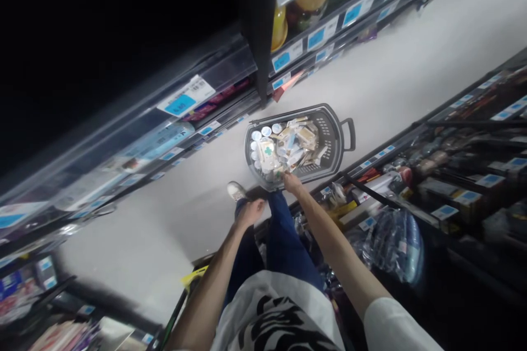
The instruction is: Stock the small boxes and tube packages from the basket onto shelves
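A dark grey shopping basket [338, 142] stands on the aisle floor in front of my legs. White round-topped containers [266, 131] line its left end, beside a white pack with a green cross [268, 151]. Many small beige and white packets [302, 140] lie in a loose heap across the middle. My right hand [291, 182] is at the basket's near rim, fingers curled in; whatever they grip is too small to make out. Over my leg, just short of the basket, hangs my left hand [252, 211] with its fingers curled. Its palm side is hidden.
Shelves with blue-and-white price tags [187, 96] run along the left, close to my head. Lower shelving on the right holds packaged goods, among them a plastic-wrapped bundle [395, 244]. The pale floor [395, 60] runs between them. My shoe [236, 191] is left of the basket.
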`<action>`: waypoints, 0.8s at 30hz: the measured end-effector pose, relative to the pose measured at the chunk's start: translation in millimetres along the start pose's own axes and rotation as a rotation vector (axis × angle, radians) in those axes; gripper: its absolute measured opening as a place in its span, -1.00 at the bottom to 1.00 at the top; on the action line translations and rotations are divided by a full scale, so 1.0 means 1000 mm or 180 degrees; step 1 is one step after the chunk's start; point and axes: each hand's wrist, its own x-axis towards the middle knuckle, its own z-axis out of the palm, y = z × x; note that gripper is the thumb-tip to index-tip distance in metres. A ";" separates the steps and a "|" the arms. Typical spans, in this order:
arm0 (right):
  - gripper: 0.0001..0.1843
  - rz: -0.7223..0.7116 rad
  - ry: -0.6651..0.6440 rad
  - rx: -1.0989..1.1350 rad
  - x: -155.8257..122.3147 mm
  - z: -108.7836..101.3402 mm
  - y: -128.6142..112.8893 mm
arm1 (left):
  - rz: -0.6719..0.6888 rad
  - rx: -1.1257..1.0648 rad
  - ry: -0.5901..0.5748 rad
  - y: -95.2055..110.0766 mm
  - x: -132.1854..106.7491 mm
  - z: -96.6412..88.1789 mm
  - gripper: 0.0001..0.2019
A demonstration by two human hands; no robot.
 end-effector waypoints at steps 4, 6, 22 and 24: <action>-0.59 -0.0084 -0.0047 0.0108 -0.007 0.014 0.007 | -0.0212 0.0185 -0.0205 -0.029 -0.012 0.005 -0.62; -0.58 -0.0090 -0.0040 0.0148 -0.011 0.023 0.006 | -0.0261 0.0235 -0.0221 -0.042 -0.016 0.000 -0.62; -0.69 0.0469 0.2582 0.2022 -0.173 -0.059 -0.074 | 0.0399 -0.0084 0.0756 0.015 -0.150 -0.074 -0.63; -0.61 0.0086 0.3048 0.2475 -0.196 -0.075 -0.096 | 0.0549 -0.0165 0.0942 0.015 -0.181 -0.070 -0.66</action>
